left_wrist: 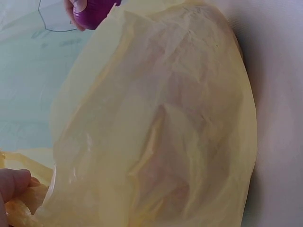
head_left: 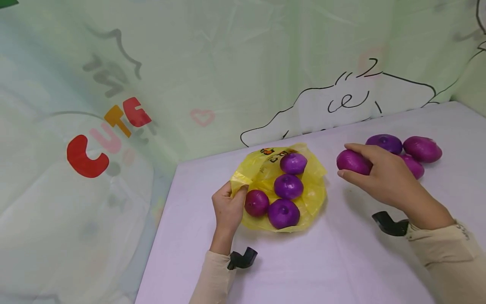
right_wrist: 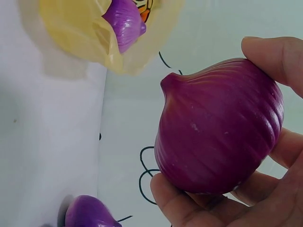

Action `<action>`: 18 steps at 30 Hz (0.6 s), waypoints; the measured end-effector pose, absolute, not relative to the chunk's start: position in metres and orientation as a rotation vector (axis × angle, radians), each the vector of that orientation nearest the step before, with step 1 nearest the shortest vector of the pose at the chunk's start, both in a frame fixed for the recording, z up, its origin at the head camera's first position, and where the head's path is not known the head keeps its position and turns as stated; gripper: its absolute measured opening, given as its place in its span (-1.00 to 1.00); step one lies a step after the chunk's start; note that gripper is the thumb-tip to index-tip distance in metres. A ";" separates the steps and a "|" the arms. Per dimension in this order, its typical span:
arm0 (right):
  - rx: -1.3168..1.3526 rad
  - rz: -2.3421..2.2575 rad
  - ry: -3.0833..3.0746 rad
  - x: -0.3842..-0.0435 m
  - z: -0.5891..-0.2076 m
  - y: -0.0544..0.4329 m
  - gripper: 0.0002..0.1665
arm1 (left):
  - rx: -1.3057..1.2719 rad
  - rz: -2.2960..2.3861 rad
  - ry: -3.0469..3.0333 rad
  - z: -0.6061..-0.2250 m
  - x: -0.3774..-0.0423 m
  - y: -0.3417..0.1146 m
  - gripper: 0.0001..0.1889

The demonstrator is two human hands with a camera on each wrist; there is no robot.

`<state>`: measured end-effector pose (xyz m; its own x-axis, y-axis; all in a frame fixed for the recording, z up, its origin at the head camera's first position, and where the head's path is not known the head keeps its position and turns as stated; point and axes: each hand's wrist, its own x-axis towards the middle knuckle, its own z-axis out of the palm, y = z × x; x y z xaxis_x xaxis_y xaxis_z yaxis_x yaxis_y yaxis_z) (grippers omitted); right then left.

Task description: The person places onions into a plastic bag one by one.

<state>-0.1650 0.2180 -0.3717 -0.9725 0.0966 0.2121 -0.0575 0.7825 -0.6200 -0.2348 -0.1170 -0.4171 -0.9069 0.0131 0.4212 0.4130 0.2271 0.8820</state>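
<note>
My left hand [head_left: 229, 209] pinches the left rim of a yellow plastic bag [head_left: 315, 190]. Several purple onions, one of them an onion [head_left: 284, 213] at the near side, sit inside the bag's open mouth. In the left wrist view the bag [left_wrist: 156, 109] fills most of the picture, and the thumb [left_wrist: 14, 183] presses on its edge. To the right of the bag, my right hand [head_left: 395, 179] grips a reddish-purple onion [head_left: 353, 162] between thumb and fingers. Seen from the right wrist, that onion [right_wrist: 220, 127] has its pointed tip toward the bag.
Behind the right hand, loose onions lie grouped on the table: a dark purple onion [head_left: 384, 143], a reddish one [head_left: 422, 149] and one partly hidden [head_left: 413, 166]. A white cloth covers the table [head_left: 303, 266]. A printed curtain [head_left: 228, 76] hangs along the back and left side.
</note>
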 end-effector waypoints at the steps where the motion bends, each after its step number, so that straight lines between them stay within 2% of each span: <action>1: -0.029 0.966 -2.739 -0.165 -0.371 0.217 -0.12 | -0.396 -1.728 -2.181 -0.417 -0.235 -0.117 -0.83; 18: -0.012 1.008 -2.728 -0.170 -0.365 0.206 -0.13 | -0.400 -1.716 -2.188 -0.417 -0.235 -0.118 -0.81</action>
<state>-0.1705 0.2063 -0.3645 -0.9728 0.0880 0.2143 -0.0724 0.7631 -0.6422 -0.2352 -0.1176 -0.4173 -0.9059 0.0166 0.4232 0.4150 0.2345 0.8791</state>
